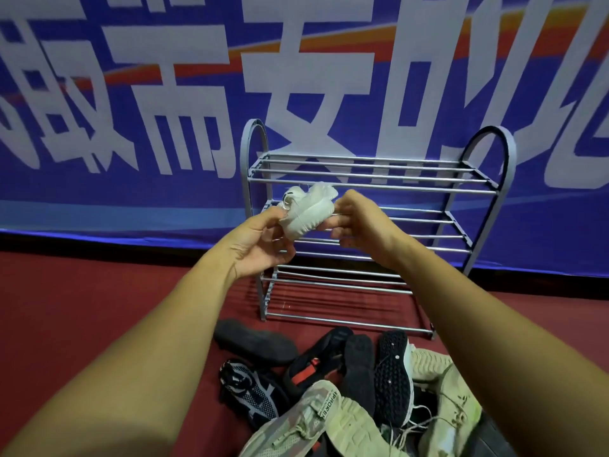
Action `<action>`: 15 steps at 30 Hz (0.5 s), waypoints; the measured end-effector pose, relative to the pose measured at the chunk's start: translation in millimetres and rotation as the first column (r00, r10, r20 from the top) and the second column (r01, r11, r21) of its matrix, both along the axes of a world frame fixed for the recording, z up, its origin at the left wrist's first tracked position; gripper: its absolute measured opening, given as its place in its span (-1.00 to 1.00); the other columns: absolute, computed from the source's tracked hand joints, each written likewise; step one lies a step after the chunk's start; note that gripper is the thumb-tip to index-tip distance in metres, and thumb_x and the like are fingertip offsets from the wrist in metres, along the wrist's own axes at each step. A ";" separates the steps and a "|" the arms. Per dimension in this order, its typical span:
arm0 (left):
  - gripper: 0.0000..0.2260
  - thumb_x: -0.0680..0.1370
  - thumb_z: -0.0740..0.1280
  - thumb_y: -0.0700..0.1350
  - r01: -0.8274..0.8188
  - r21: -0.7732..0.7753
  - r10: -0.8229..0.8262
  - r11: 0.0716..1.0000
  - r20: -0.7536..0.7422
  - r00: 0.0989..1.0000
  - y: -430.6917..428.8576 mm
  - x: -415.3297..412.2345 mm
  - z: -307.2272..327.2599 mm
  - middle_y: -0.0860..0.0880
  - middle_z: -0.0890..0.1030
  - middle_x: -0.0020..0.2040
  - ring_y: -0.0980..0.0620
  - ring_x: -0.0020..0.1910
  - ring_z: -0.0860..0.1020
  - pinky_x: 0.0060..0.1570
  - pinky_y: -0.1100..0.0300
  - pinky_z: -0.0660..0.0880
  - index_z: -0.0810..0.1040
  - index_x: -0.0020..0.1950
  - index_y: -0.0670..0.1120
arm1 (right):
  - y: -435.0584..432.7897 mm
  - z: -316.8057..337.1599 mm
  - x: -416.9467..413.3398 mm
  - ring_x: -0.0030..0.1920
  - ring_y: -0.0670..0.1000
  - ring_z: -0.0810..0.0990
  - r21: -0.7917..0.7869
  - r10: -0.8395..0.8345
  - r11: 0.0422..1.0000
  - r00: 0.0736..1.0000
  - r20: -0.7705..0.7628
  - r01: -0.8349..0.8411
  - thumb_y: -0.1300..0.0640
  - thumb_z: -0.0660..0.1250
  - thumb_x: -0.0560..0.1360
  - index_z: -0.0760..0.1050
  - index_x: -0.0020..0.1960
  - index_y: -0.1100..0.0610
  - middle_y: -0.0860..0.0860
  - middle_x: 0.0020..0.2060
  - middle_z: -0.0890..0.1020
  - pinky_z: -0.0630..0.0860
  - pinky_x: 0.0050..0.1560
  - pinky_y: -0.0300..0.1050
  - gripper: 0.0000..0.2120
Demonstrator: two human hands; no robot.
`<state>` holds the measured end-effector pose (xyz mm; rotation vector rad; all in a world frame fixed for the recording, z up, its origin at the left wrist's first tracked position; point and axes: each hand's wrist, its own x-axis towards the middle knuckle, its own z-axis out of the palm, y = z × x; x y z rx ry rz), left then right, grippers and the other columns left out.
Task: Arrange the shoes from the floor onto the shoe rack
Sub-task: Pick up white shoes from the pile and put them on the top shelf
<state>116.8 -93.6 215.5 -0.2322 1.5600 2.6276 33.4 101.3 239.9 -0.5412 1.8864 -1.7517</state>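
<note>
Red floor (82, 308) below, with a heap of black and pale green shoes (346, 390) just in front of the grey metal shoe rack (395, 188). Blue banner with white letters (131, 192) behind. Arms stretched out. Small white knit shoe (306, 212) up before the middle shelf, pinched by the left hand (260, 240) and the right hand (359, 225), fingers curled.
</note>
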 end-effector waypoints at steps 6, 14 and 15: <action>-0.28 0.10 0.66 -0.09 0.136 -0.068 -0.137 0.988 -0.004 0.991 -26.0 3.8 -5.4 -0.05 0.61 -0.05 0.04 -0.17 0.54 -0.13 0.14 0.48 0.54 0.22 -0.07 | -12.5 -5.8 -6.4 -0.33 -0.07 0.44 0.043 0.045 0.998 0.999 -0.006 -0.045 -0.28 0.38 0.45 0.53 -0.07 0.13 0.04 -0.29 0.50 0.39 -0.26 -0.21 -0.55; -0.47 0.23 0.51 -0.20 0.024 -0.051 -0.024 0.998 -0.013 1.000 -23.1 -2.4 0.8 -0.11 0.59 -0.02 0.01 -0.08 0.53 -0.06 0.16 0.50 0.57 0.19 -0.14 | -28.5 -6.6 -5.6 -0.38 -0.08 0.35 -0.110 -0.047 0.993 0.999 0.007 0.047 -0.13 0.39 0.52 0.59 -0.14 0.11 -0.01 -0.36 0.47 0.31 -0.30 -0.21 -0.71; -0.51 0.25 0.51 -0.24 -0.026 -0.017 0.026 1.000 -0.017 1.000 -21.2 -6.0 2.7 -0.12 0.59 -0.06 0.01 -0.11 0.52 -0.10 0.18 0.53 0.58 0.17 -0.16 | -30.4 -7.6 -5.6 -0.39 -0.09 0.35 -0.146 -0.063 0.987 0.998 0.016 0.064 -0.12 0.39 0.52 0.61 -0.12 0.12 -0.02 -0.37 0.48 0.30 -0.31 -0.22 -0.70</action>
